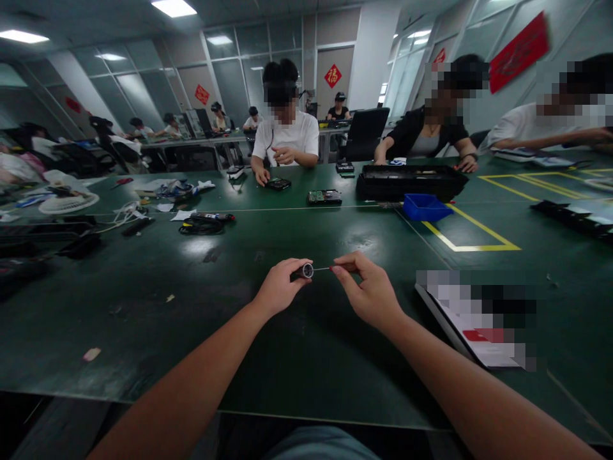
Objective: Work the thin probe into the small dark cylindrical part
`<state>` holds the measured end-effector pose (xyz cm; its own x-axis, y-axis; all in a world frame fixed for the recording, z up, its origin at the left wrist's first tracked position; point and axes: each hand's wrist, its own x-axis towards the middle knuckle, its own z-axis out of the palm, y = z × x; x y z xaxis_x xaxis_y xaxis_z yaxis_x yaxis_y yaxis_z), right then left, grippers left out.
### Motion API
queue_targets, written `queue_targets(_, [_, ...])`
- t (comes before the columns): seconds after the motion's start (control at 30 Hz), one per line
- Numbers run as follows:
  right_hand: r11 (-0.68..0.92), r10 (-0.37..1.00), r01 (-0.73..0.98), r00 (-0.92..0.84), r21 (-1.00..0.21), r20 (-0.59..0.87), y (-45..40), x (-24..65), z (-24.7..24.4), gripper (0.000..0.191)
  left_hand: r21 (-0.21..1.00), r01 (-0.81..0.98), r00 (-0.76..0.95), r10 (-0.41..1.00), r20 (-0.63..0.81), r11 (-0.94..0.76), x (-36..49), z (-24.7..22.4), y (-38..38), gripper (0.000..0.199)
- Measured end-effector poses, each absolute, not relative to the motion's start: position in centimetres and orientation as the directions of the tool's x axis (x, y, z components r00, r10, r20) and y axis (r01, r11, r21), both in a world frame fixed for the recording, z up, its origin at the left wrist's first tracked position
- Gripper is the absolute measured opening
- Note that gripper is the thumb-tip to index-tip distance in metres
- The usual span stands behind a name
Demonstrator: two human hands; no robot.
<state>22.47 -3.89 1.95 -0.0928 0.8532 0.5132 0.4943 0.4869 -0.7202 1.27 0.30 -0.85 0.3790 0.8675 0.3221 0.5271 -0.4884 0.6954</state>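
A: Hands?
B: Left hand (279, 287): fingers closed on a dark cylinder (307, 271), round end facing the camera. Right hand (372, 291): thumb and fingers pinch a thin tool (322, 269), metal shaft pointing at the cylinder.
A: Contact?
B: Shaft tip is at the cylinder's side. Can't tell if it goes in.
A: Where on the desk (191, 338)?
B: Both held above it, between near and far edges, nearer the near one.
A: Around them?
B: Partly pixelated white item (453, 319) right of the right hand, toward the near right corner. Black cable bundle (204, 223) beyond the left hand, off to the left. Toward the far edge: green-and-silver device (324, 197), long black tray (412, 184), blue bin (426, 207) just in front of that tray.
A: Opposite side?
B: Person in white (286, 137), one hand at a small dark device (278, 184).
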Motion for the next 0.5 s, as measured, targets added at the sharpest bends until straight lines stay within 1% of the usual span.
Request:
queue_targets(0.07, [0.496, 0.851, 0.487, -0.108, -0.719, 0.514, -4.0, 22.51, 2.07, 0.011, 0.694, 0.531, 0.385, 0.868, 0.314, -0.487, 1.32, -0.82, 0.21, 0.037])
queue_targets(0.17, [0.438, 0.883, 0.507, -0.086, -0.743, 0.462, -4.12, 22.55, 2.22, 0.015, 0.689, 0.541, 0.392, 0.87, 0.3, -0.482, 1.43, -0.79, 0.11, 0.037])
queue_targets(0.23, [0.378, 0.91, 0.535, -0.066, -0.756, 0.409, -4.11, 22.52, 2.21, 0.026, 0.688, 0.539, 0.393, 0.868, 0.304, -0.485, 1.49, -0.78, 0.08, 0.037])
queue_targets(0.3, [0.339, 0.922, 0.566, -0.04, -0.752, 0.385, -4.03, 22.42, 2.1, 0.038, 0.691, 0.532, 0.389, 0.866, 0.315, -0.49, 1.51, -0.75, 0.09, 0.038])
queue_targets(0.33, [0.328, 0.923, 0.574, -0.027, -0.75, 0.383, -3.99, 22.35, 2.04, 0.039, 0.693, 0.528, 0.387, 0.866, 0.318, -0.491, 1.51, -0.74, 0.11, 0.038])
queue_targets(0.4, [0.323, 0.924, 0.57, -0.016, -0.755, 0.382, -3.93, 22.22, 1.93, 0.033, 0.697, 0.527, 0.382, 0.868, 0.317, -0.486, 1.49, -0.69, 0.15, 0.037])
queue_targets(0.5, [0.361, 0.912, 0.539, -0.035, -0.761, 0.408, -3.95, 22.17, 1.91, 0.031, 0.698, 0.528, 0.374, 0.871, 0.32, -0.483, 1.4, -0.67, 0.22, 0.037])
